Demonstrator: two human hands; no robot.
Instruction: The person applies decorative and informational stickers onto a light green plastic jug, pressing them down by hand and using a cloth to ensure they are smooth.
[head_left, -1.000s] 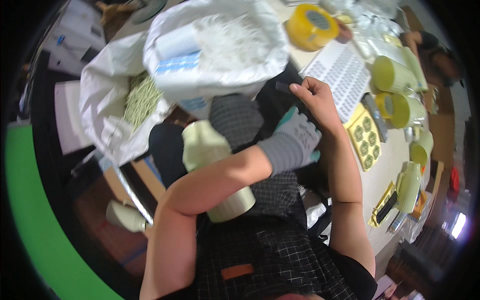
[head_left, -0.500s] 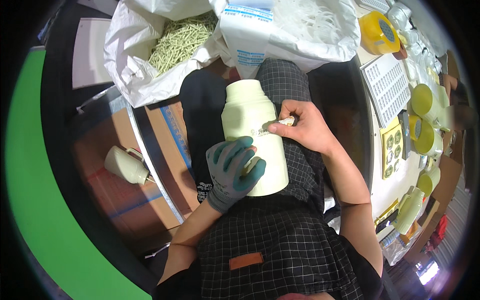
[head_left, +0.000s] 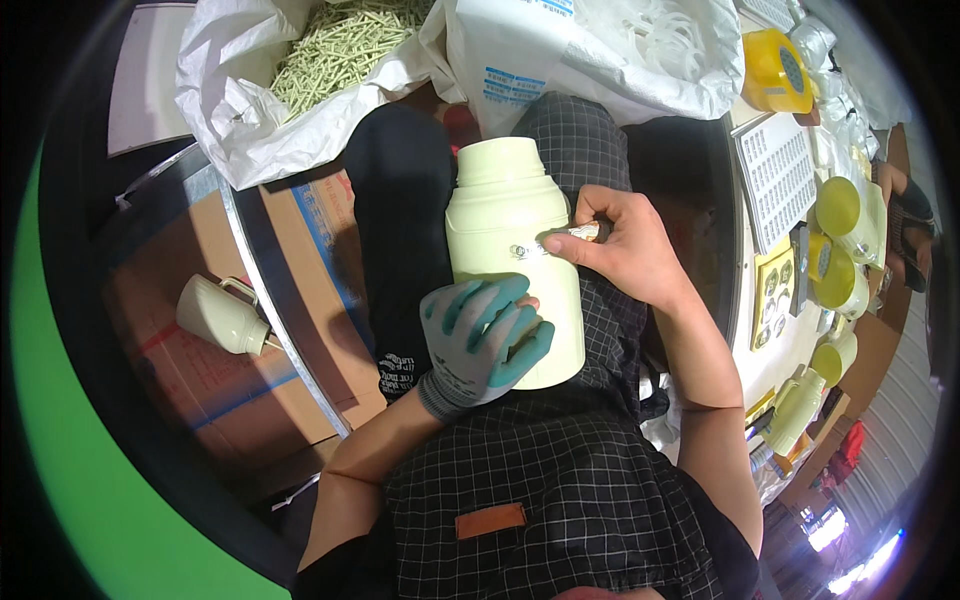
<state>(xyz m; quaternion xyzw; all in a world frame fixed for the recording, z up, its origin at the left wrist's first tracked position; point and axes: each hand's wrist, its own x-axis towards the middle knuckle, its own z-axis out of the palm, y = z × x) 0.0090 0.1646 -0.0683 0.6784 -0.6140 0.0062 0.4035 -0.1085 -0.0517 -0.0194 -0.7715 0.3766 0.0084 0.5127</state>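
Note:
A pale green vacuum flask body (head_left: 500,215) with a stepped neck lies along my lap, neck pointing away from me. Small dark printing crosses its upper front. My left hand (head_left: 482,340), in a grey glove with teal fingertips, lies over the flask's lower front with its fingers bent against it; one bare fingertip shows. My bare right hand (head_left: 635,245) pinches a small crumpled white-and-brown wad (head_left: 583,232) at the flask's right side. Its thumb tip presses beside the printing. The wad's material cannot be made out.
Ahead stand a white sack of pale green sticks (head_left: 345,50) and another of clear plastic rings (head_left: 665,42). The right-hand table holds a yellow tape roll (head_left: 776,72), a label sheet (head_left: 775,180), stickers (head_left: 772,298) and a green jug (head_left: 797,410). Another jug (head_left: 222,315) lies over cardboard at left.
My view has shifted slightly. The right thumb still presses by the printing, with the wad in the pinch. The left hand stays on the flask's lower front.

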